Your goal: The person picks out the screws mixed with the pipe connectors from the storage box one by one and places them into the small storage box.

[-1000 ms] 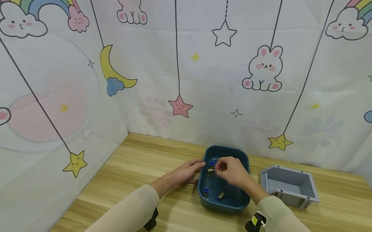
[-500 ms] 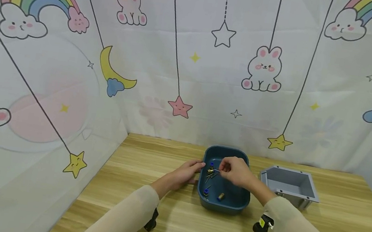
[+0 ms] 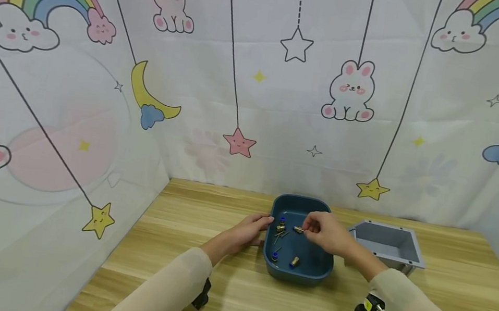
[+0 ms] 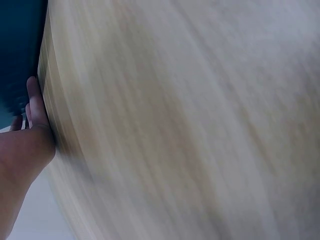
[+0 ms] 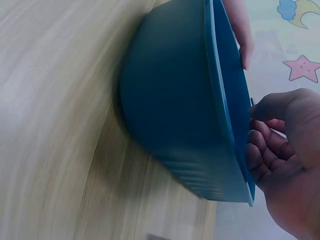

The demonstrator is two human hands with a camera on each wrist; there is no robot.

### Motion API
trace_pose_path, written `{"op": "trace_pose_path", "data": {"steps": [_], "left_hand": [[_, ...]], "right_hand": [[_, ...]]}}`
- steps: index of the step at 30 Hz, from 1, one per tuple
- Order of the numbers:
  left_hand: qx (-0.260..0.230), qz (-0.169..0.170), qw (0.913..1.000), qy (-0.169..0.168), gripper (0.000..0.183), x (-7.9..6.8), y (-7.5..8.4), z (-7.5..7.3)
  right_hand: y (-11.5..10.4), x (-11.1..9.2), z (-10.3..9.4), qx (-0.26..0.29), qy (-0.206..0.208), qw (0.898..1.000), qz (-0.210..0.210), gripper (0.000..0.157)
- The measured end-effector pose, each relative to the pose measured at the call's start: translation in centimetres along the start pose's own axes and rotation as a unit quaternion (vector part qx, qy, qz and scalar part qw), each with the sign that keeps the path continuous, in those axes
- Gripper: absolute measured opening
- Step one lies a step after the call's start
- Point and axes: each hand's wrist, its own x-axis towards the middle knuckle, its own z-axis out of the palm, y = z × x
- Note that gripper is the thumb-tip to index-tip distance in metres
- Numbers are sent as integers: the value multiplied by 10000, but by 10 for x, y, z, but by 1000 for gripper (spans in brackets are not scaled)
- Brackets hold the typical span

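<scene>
The blue bin [image 3: 304, 277] stands on the wooden table. My left hand [image 3: 245, 232] holds its left wall, with fingers at the rim and the thumb lower on the outside. Over the bin, my right hand [image 3: 325, 233] pinches a small brass-coloured piece [image 3: 298, 230] with a thin end between thumb and fingertips; its exact kind I cannot tell. Inside lie a brass fitting with a blue end [image 3: 294, 262], another blue-ended fitting [image 3: 274, 257], a brass fitting [image 3: 280, 228] and several thin brass-coloured screws or pins [image 3: 278, 237]. In the right wrist view, the fingers mostly hide the held piece.
A grey open-topped box [image 3: 387, 242] stands right of the blue bin, partly behind the right forearm. A white cloth backdrop [image 3: 266, 168] with cartoon prints hangs along the table's back and sides. Bare wood [image 3: 257, 309] shows in front of the bin.
My right hand has moved right inside the bin, away from the pile, and a small brass-coloured piece now shows at its fingertips. The left hand stays at the bin's left wall.
</scene>
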Motion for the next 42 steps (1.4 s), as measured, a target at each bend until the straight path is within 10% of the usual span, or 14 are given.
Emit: {"op": "trace_pose_path", "data": {"steps": [42], "left_hand": [[-72, 46, 9999, -70, 62, -1, 0, -1]], "right_hand": [[12, -17, -35, -404, 88, 9987, 293, 5]]}}
